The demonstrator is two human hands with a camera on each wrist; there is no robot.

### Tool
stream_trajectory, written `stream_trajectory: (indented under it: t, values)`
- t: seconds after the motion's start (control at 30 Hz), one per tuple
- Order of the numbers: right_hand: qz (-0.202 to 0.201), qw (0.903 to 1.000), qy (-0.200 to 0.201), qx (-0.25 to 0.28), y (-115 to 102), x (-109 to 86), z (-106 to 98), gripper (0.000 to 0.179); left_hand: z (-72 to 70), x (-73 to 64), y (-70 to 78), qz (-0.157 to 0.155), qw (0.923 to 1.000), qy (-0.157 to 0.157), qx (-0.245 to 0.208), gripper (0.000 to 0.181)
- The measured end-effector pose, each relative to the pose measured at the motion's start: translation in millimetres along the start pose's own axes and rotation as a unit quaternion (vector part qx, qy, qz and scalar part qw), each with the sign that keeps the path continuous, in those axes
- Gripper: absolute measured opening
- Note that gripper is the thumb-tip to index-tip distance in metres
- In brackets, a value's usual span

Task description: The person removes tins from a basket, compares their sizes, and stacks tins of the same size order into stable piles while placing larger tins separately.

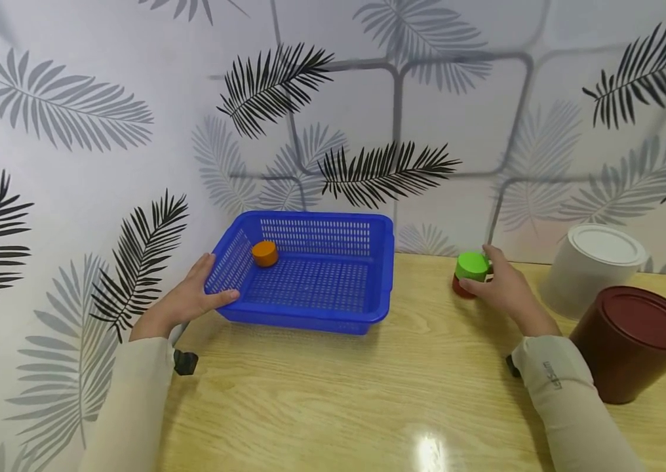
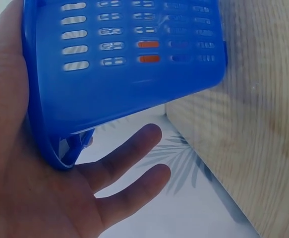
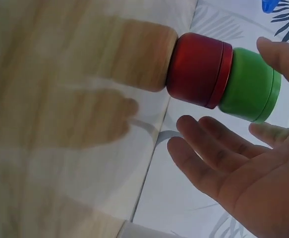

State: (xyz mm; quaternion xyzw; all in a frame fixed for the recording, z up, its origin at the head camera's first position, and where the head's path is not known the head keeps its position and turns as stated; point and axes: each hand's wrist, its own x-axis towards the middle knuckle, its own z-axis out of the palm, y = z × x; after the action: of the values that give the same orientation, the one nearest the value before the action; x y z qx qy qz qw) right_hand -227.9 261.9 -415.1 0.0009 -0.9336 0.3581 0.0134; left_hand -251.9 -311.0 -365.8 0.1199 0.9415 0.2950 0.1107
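Note:
My left hand [image 1: 182, 301] holds the front left corner of a blue plastic basket [image 1: 303, 324], its thumb along the rim. The left wrist view shows the basket's slotted side [image 2: 129, 94] against the palm and two fingers spread out below it. A small round orange tin [image 1: 265, 254] lies in the basket's back left corner. To the right, my right hand [image 1: 507, 288] pinches a small green tin [image 1: 471, 265] between thumb and forefinger, its other fingers spread. In the right wrist view the green tin [image 3: 248, 84] sits on top of a red tin [image 3: 199, 69], which stands on the table.
A white lidded canister [image 1: 589, 269] stands right of my right hand. In front of it, close to my right forearm, is a dark red lidded canister [image 1: 628, 347]. The wooden table [image 1: 321, 393] meets a leaf-patterned wall [image 1: 427, 131] behind and at left.

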Motion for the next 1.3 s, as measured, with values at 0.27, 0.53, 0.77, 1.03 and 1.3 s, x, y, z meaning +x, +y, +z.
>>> stream_trajectory:
  t: [0.27,0.53,0.77,1.03,1.3]
  values:
    - [0.006,0.9998,0.014,-0.015,-6.7,-2.4,-8.0,0.105,8.2,-5.3,-6.9,0.008,0.9994,0.030,-0.012,0.118]
    - [0.012,0.9998,0.015,-0.007,-19.6,-7.4,-19.0,0.107,2.3,-2.1,-7.7,0.012,0.9992,0.026,-0.028,0.117]
    - [-0.025,0.9971,0.064,-0.033,-44.5,-15.4,-25.2,0.098,1.6,2.8,-8.2,0.011,0.9991,0.030,-0.028,0.117]
    - [-0.120,0.9911,0.059,0.000,-118.5,-38.2,-20.0,0.084,5.6,0.6,-7.1,-0.006,0.9987,0.030,-0.040,0.116]
    - [-0.169,0.9844,-0.005,0.050,-182.7,-19.9,-0.4,0.071,3.8,1.4,-5.3,-0.007,0.9989,0.029,-0.035,0.117]
